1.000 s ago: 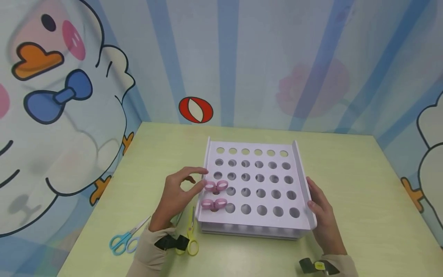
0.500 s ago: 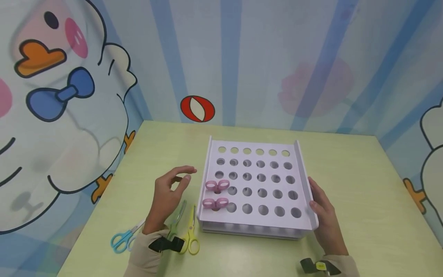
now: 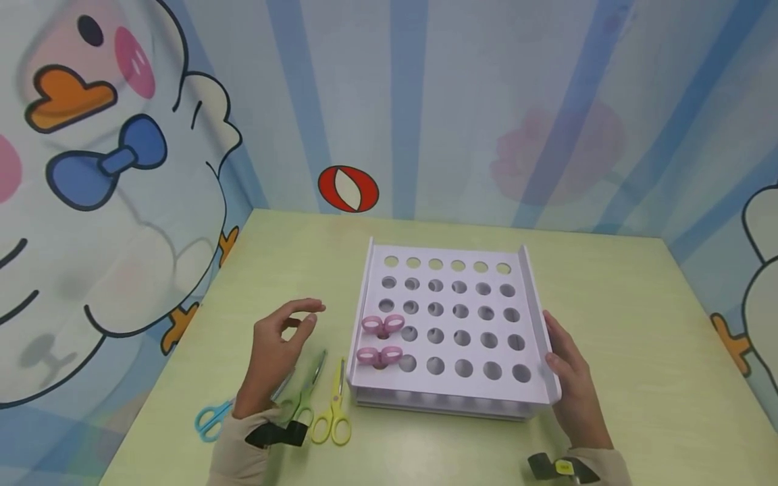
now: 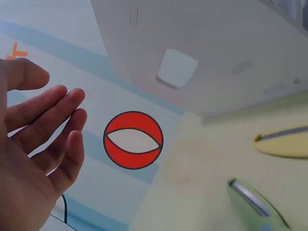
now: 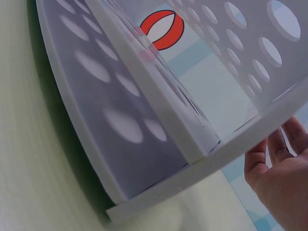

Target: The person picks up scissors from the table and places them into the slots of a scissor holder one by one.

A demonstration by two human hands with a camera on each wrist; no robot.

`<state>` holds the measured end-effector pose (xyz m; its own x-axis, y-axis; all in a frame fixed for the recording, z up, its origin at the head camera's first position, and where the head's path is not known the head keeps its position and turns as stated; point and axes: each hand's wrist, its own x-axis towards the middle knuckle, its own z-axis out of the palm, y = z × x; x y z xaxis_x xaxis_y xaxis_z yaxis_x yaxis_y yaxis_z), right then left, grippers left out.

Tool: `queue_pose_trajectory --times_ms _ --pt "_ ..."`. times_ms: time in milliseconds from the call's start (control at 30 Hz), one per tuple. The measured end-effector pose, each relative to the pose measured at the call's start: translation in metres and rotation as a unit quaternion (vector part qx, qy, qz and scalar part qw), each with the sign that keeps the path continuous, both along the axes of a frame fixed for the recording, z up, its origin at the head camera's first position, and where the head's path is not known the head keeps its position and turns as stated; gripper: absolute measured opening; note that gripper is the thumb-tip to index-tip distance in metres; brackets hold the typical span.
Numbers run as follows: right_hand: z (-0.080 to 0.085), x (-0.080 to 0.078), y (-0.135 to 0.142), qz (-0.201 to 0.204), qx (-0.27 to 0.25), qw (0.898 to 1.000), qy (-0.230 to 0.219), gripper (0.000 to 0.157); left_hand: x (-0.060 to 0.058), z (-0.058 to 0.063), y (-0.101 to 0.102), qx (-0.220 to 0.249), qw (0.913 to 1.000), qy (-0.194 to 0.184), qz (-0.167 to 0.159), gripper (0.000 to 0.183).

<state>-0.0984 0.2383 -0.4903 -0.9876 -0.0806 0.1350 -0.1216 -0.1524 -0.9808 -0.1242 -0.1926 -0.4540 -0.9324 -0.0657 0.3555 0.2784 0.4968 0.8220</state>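
Note:
On the table stands a white holed rack point(image 3: 422, 349). Two scissors with pink handles, the rear pair point(image 3: 383, 327) and the front pair point(image 3: 379, 356), sit upright in holes of its left column, blades hidden below. My left hand point(image 3: 273, 351) hovers left of the rack, holding nothing; its fingers point(image 4: 72, 98) are loosely bent. Below it lie green scissors point(image 3: 307, 386) and yellow scissors point(image 3: 336, 405); the forearm partly covers blue scissors point(image 3: 222, 407). My right hand point(image 3: 571, 378) holds the rack's right side panel, fingers point(image 5: 256, 161) against its outer face.
The pale yellow table point(image 3: 632, 337) meets a cartoon-printed wall point(image 3: 450, 121) at the back. Another printed panel with a duck point(image 3: 164, 270) rises along the left. Inside the rack, a lower shelf point(image 5: 91, 101) shows in the right wrist view.
My left hand has let go of the rear pink scissors and drawn back leftward, uncovering the green and yellow scissors. The right hand has stayed at the rack's side.

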Motion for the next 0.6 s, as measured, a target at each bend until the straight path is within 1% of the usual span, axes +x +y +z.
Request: queue_pose_trajectory --times_ms 200,300,500,600 --pt "0.0 0.0 0.0 0.0 -0.002 1.0 0.0 0.056 0.008 -0.007 -0.016 -0.023 0.9995 -0.012 0.015 0.021" --pt "0.0 0.0 -0.001 -0.001 -0.003 1.0 0.0 0.056 0.012 -0.012 -0.024 -0.039 0.9985 -0.026 0.028 0.021" --pt "-0.001 0.0 -0.001 -0.006 -0.006 1.0 -0.003 0.056 0.023 -0.024 -0.036 -0.06 0.9945 -0.068 0.052 0.022" --pt "-0.001 0.0 -0.001 -0.002 -0.011 1.0 -0.001 0.056 0.027 -0.028 -0.041 -0.08 0.9907 -0.096 0.055 0.023"
